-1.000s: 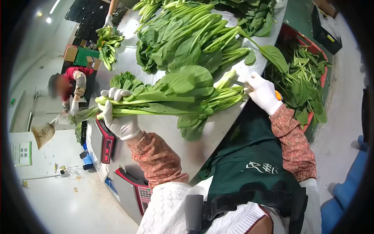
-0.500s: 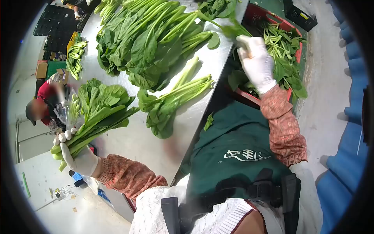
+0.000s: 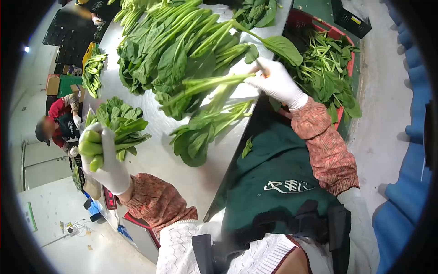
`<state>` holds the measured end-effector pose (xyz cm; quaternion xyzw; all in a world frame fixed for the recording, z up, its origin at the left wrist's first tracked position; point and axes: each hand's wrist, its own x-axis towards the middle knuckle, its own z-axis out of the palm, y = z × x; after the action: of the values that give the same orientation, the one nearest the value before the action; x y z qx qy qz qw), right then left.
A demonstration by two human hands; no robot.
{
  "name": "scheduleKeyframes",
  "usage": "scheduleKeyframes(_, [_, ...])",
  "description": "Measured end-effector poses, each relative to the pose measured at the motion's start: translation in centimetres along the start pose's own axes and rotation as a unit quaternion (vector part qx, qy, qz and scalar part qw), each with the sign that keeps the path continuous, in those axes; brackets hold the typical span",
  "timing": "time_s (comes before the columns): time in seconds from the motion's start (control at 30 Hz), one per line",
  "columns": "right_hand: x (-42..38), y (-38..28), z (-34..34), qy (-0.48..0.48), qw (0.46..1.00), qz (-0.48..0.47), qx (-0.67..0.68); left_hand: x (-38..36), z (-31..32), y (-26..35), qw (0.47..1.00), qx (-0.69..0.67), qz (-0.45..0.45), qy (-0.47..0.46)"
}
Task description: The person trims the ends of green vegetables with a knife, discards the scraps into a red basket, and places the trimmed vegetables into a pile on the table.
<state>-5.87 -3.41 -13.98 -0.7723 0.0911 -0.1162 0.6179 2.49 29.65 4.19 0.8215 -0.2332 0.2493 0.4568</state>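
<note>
My left hand [image 3: 106,157], in a white glove, is closed around the stem ends of a leafy green bunch [image 3: 121,121], whose leaves point up and away. At the table's near edge, my right hand [image 3: 273,81], also gloved, pinches the stems of some greens [image 3: 205,86] that reach left over the metal table [image 3: 169,169]. Under and beside them lies a small bunch [image 3: 196,141]. A large heap of leafy greens [image 3: 169,55] covers the table's far part.
Right of the table stands a red crate [image 3: 351,61] with loose greens. A black crate [image 3: 353,20] is behind it. A co-worker [image 3: 59,118] is at the far left, near more greens [image 3: 93,73] in a yellow crate. A red-edged scale [image 3: 109,198] sits below my left hand.
My right hand has moved left from the red crate to the table edge and now holds greens over the table. My left hand has turned, showing the stem ends, and shifted slightly right.
</note>
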Motion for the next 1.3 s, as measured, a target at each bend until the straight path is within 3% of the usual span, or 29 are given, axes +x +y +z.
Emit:
scheduleKeyframes(0.07, [-0.2, -3.1, -1.7, 0.026, 0.990, 0.064, 0.126, 0.4, 0.3, 0.3, 0.998, 0.050, 0.032, -0.034])
scheduleKeyframes(0.13, [-0.1, -3.6, -3.0, 0.047, 0.980, 0.064, 0.181, 0.7, 1.1, 0.4, 0.996, 0.050, 0.069, -0.029])
scheduleKeyframes(0.33, [-0.3, -3.8, -5.6, 0.104, 0.924, 0.044, 0.365, 1.0, 2.5, 1.8, 0.996, 0.055, 0.052, -0.055])
scheduleKeyframes(1.07, [-2.6, -1.5, -9.4, 0.210, 0.901, 0.075, 0.372, 0.6, 2.8, 0.9, 0.995, 0.050, 0.047, -0.067])
scheduleKeyframes(1.13, [-3.0, -0.1, -11.8, 0.292, 0.897, 0.028, 0.330, 0.6, 2.4, 0.6, 0.994, 0.067, 0.053, -0.066])
scheduleKeyframes(1.2, [-4.1, 3.6, -17.2, 0.345, 0.923, 0.036, 0.163, 0.3, 1.7, 0.0, 0.996, 0.066, 0.028, -0.060])
scheduleKeyframes(1.23, [-4.3, 4.2, -17.5, 0.380, 0.923, 0.045, -0.046, 0.2, 1.3, -0.5, 0.996, 0.063, 0.027, -0.060])
scheduleKeyframes(1.27, [-4.5, 4.8, -17.8, 0.398, 0.880, 0.048, -0.253, 0.2, 1.1, -0.9, 0.996, 0.059, 0.028, -0.059])
scheduleKeyframes(1.3, [-4.6, 5.1, -17.9, 0.399, 0.798, 0.046, -0.449, 0.1, 1.3, -1.0, 0.996, 0.068, 0.027, -0.060])
